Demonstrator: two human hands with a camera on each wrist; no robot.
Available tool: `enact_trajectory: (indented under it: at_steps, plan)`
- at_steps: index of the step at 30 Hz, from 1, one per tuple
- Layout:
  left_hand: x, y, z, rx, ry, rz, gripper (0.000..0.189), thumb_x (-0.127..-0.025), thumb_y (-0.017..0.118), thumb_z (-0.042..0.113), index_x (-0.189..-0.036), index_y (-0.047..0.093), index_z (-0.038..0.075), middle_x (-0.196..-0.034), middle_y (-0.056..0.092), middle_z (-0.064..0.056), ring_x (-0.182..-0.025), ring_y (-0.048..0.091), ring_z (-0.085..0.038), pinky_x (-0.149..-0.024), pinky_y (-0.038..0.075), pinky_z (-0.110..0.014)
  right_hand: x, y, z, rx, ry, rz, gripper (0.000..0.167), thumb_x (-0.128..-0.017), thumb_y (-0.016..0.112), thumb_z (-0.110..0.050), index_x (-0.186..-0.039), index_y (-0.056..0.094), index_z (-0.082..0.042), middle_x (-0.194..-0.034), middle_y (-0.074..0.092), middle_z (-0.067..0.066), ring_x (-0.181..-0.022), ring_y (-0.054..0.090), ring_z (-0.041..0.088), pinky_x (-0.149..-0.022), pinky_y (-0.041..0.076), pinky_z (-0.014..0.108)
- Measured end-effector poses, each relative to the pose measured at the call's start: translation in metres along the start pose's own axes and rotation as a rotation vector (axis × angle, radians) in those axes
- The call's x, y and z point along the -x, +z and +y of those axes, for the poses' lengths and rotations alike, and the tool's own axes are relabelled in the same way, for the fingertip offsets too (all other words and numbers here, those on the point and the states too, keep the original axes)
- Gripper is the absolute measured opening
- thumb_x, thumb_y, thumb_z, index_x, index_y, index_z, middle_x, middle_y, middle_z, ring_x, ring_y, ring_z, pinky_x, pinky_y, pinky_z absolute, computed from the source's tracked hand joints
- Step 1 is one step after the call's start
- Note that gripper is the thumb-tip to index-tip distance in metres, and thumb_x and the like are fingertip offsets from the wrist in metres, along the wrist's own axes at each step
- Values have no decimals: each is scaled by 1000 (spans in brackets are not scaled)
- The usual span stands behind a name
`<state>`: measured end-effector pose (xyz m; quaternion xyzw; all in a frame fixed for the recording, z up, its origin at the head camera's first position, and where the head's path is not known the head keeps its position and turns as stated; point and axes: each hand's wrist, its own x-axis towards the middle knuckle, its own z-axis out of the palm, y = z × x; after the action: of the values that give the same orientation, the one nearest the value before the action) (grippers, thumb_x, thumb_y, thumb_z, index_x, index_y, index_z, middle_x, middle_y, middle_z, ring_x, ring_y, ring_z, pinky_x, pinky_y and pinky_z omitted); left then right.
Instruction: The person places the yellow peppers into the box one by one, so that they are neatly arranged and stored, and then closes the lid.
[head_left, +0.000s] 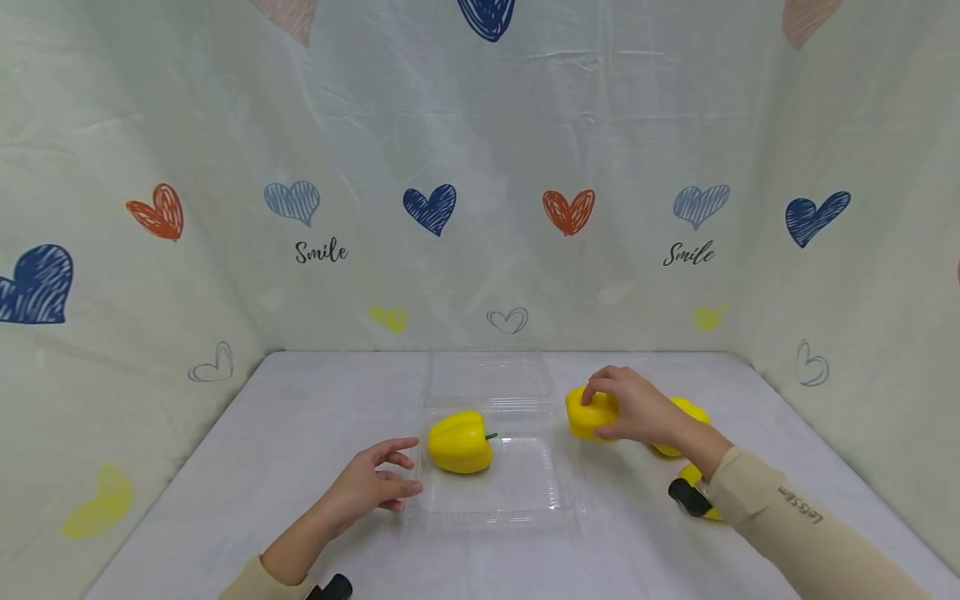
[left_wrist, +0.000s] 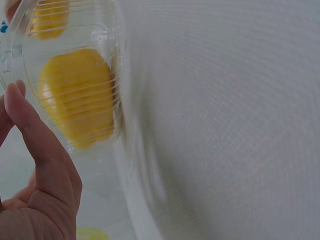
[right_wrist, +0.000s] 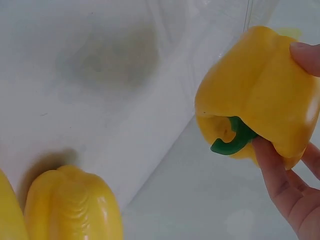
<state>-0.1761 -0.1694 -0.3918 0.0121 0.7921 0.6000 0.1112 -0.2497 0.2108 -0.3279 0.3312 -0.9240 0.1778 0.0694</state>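
My right hand point(head_left: 637, 404) grips a yellow bell pepper point(head_left: 585, 414) with a green stem point(right_wrist: 235, 137), to the right of a clear plastic clamshell box point(head_left: 517, 508). In the right wrist view, the held pepper casts a shadow on the cloth away from it. Another yellow bell pepper point(head_left: 459, 446) lies on its side in the box's left half, its stem pointing right. Beside the box's left wall is my left hand point(head_left: 367, 483), thumb and fingers spread apart. In the left wrist view, its fingertips point(left_wrist: 15, 97) are right at the box's rim, and the pepper shows through the ribbed wall.
The box's lid point(head_left: 487, 379) lies folded back toward the rear wall. Two more yellow peppers rest at the right, one point(head_left: 686, 408) partly behind my right wrist, the other point(head_left: 712, 510) partly covered by the sleeve and wrist camera. A heart-printed curtain point(head_left: 495, 275) encloses the white-covered table point(head_left: 300, 400).
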Motion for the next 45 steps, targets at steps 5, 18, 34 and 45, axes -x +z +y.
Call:
enact_trajectory:
  at_steps: [5, 18, 34, 45]
  plan:
    - [0, 0, -1, -6, -4, 9, 67, -75, 78, 9, -134, 46, 3, -105, 51, -12, -68, 58, -21, -64, 56, -34, -4, -2, -9, -26, -36, 6, 32, -67, 80, -11, -94, 64, -18, -111, 56, 8, -101, 48, 30, -88, 44, 48]
    - [-1, 0, -3, -8, -12, 11, 67, -75, 78, 9, -134, 46, 3, -105, 51, -12, -68, 57, -21, -63, 56, -34, -19, 2, -29, -61, -85, -13, 30, -68, 79, -10, -92, 64, -18, -110, 56, 6, -100, 49, 28, -86, 44, 45]
    - [-2, -1, -3, 7, -11, -2, 68, -76, 77, 9, -135, 45, 3, -106, 50, -13, -68, 57, -21, -64, 56, -34, -41, 14, -47, -102, -97, -80, 29, -70, 79, -14, -94, 63, -19, -110, 55, 2, -102, 47, 25, -88, 43, 42]
    - [-3, -2, -3, 26, -4, -31, 68, -77, 76, 9, -136, 43, 3, -108, 49, -13, -68, 56, -19, -64, 55, -34, -55, 22, -56, -108, -117, -134, 31, -69, 80, -14, -93, 61, -18, -103, 53, 0, -97, 47, 22, -85, 43, 39]
